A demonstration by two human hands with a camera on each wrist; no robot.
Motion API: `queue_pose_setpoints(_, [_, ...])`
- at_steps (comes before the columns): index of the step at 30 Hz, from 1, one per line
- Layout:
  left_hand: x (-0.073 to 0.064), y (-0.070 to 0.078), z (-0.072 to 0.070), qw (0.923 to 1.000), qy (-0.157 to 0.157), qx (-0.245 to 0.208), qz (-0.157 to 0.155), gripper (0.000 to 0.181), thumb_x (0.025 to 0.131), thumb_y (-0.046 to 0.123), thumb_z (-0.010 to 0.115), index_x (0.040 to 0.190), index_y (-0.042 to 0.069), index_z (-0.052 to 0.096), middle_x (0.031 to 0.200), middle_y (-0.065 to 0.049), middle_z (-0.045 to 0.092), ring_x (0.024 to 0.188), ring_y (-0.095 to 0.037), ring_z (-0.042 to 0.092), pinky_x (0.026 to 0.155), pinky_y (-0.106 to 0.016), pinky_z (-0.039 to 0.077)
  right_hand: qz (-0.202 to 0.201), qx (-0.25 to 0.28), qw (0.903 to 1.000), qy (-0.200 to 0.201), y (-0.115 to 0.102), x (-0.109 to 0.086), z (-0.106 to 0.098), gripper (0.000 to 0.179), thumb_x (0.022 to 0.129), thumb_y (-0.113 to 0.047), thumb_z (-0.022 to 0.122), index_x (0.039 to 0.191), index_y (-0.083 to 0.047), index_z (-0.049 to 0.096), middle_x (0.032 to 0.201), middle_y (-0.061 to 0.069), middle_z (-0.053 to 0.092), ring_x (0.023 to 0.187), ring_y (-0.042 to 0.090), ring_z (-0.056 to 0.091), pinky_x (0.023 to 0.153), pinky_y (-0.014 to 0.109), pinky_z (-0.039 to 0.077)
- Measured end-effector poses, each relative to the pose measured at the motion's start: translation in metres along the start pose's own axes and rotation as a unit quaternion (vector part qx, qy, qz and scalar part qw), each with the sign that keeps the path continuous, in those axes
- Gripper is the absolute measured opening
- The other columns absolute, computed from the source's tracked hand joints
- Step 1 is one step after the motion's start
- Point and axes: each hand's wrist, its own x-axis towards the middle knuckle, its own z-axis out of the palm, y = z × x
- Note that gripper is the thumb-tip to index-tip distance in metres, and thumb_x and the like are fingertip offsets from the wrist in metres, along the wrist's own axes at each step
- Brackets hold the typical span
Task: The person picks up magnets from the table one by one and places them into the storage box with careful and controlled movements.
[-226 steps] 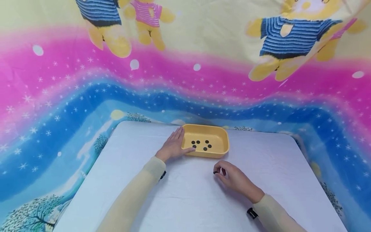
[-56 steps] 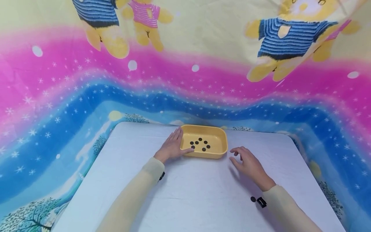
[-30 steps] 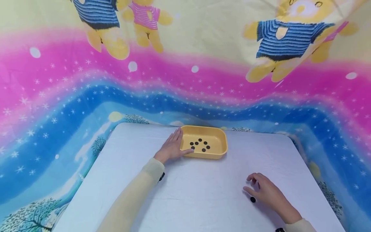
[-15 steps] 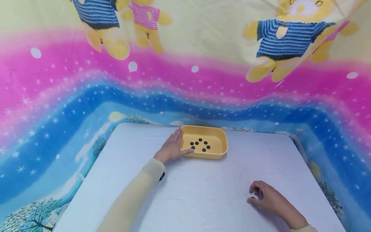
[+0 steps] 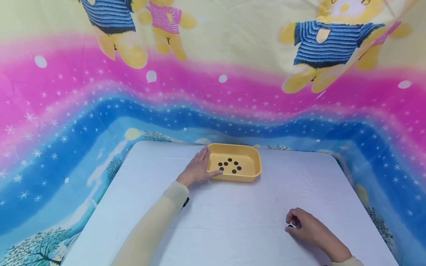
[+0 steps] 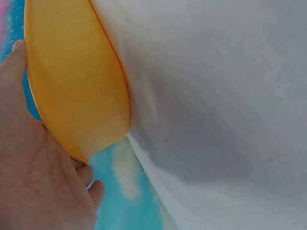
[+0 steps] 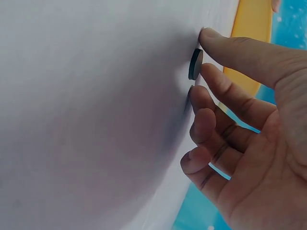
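Observation:
A yellow rectangular plastic tub (image 5: pixel 237 178) stands near the far edge of the table, with several small black round discs (image 5: pixel 236 163) lying on its floor. My left hand (image 5: pixel 196 170) rests against the tub's left end, fingers straight along the side and thumb across the front rim. At the right front, my right hand (image 5: pixel 307 228) is low over the table, its fingers bent around one more black disc (image 7: pixel 196 64). In the right wrist view that disc lies flat, with the index fingertip (image 7: pixel 209 72) right at its edge and the thumb apart from it.
A white cloth covers the table (image 5: pixel 213 229). Behind it and at both sides hangs a printed curtain (image 5: pixel 213 111) with bears and snowflakes, close to the tub's back. A black band (image 5: pixel 185 202) sits at the left sleeve cuff.
One more disc lies in the tub than at the earliest frame. My right hand has moved from beside the tub back toward the near right, down over the loose disc. The left hand has stayed put.

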Motion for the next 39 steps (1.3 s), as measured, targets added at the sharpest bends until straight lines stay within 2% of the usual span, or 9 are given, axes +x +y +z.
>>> queue_pose_setpoints(5, [0.0002,0.0007,-0.0017,1.0,-0.002,-0.004,0.0,0.119,0.098,0.079,0.054,0.172,0.003,0.001,0.18,-0.008,-0.014,0.167,-0.026,-0.007,0.135,-0.041,-0.001,-0.008,0.0,1.0,0.0,0.0009,0.0019,0.0015,0.025,0.088,-0.019,0.089,0.095,-0.018,0.065,0.087,-0.005,0.054,0.075,0.006,0.049,0.063,0.025,0.043])
queue_pose_setpoints(13, [0.001,0.0011,-0.0045,1.0,-0.003,-0.004,0.0,0.119,0.097,0.08,0.053,0.172,0.003,0.0,0.18,-0.011,-0.011,0.167,-0.029,-0.003,0.135,-0.042,0.001,-0.012,0.008,0.9999,-0.007,0.0007,0.0034,0.0011,0.023,0.09,-0.016,0.087,0.096,-0.017,0.065,0.085,-0.005,0.054,0.074,0.005,0.048,0.063,0.025,0.043])
queue_pose_setpoints(20, [0.0014,0.0008,-0.0039,1.0,-0.002,-0.004,0.004,0.121,0.097,0.081,0.053,0.172,0.003,-0.001,0.179,-0.009,-0.014,0.167,-0.028,-0.003,0.135,-0.04,0.0,0.05,0.001,0.9985,-0.022,-0.0043,0.0035,-0.004,0.027,0.087,-0.018,0.091,0.096,-0.017,0.066,0.084,-0.003,0.055,0.077,0.014,0.051,0.065,0.028,0.043])
queue_pose_setpoints(30, [0.0005,0.0006,-0.004,1.0,0.0,0.0,0.006,0.121,0.097,0.081,0.053,0.172,0.003,0.0,0.181,-0.013,-0.008,0.167,-0.027,-0.003,0.135,-0.041,0.001,0.053,0.01,0.9979,-0.036,0.0007,-0.0035,-0.0081,0.028,0.086,-0.015,0.091,0.096,-0.015,0.064,0.083,-0.003,0.055,0.076,0.013,0.05,0.065,0.028,0.043])
queue_pose_setpoints(35, [0.0003,0.0,-0.003,1.0,-0.006,-0.004,0.001,0.122,0.096,0.082,0.053,0.172,0.004,-0.002,0.18,-0.009,-0.013,0.166,-0.022,-0.008,0.135,-0.039,-0.001,0.054,0.013,0.9979,-0.033,0.0016,-0.0044,-0.0069,0.028,0.086,-0.014,0.09,0.095,-0.015,0.064,0.083,-0.002,0.055,0.076,0.013,0.05,0.065,0.028,0.042])
queue_pose_setpoints(39, [-0.0001,-0.0003,-0.0024,1.0,-0.006,-0.004,0.002,0.122,0.096,0.083,0.052,0.172,0.003,-0.001,0.179,-0.009,-0.014,0.167,-0.026,-0.005,0.135,-0.04,0.0,0.043,0.02,0.9982,-0.037,0.0039,-0.0052,-0.0055,0.028,0.087,-0.014,0.09,0.096,-0.015,0.063,0.083,-0.003,0.054,0.075,0.01,0.049,0.064,0.027,0.042])
